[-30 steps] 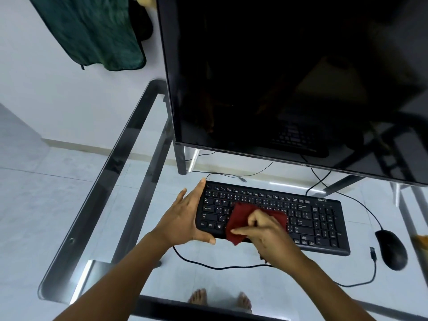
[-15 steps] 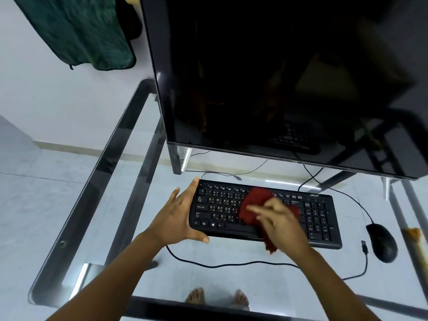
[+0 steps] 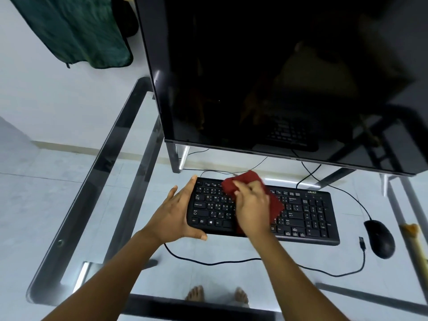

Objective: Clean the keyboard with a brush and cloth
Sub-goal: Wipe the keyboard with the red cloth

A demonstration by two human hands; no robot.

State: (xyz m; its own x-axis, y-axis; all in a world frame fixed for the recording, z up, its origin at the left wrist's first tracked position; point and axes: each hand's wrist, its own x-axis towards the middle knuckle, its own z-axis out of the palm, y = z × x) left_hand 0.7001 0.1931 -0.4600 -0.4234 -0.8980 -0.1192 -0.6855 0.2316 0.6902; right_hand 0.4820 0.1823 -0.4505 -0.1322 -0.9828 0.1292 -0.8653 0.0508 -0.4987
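Note:
A black keyboard (image 3: 308, 214) lies on the glass desk (image 3: 120, 140) in front of the monitor. My left hand (image 3: 176, 214) grips the keyboard's left end, thumb on the near edge and fingers along the side. My right hand (image 3: 252, 205) presses a dark red cloth (image 3: 240, 181) onto the upper middle keys; part of the cloth hangs out to the right of the hand. A brush handle with an orange-brown end (image 3: 414, 237) lies at the right edge of the desk.
A large dark monitor (image 3: 278, 77) stands just behind the keyboard. A black mouse (image 3: 379, 238) sits right of the keyboard, with a loose cable (image 3: 231, 261) curving along the near side. A green cloth (image 3: 76, 31) hangs on the wall at top left.
My right hand has slid the red cloth from the lower middle keys up to the top rows and slightly left. My left hand has kept its grip on the keyboard's left end.

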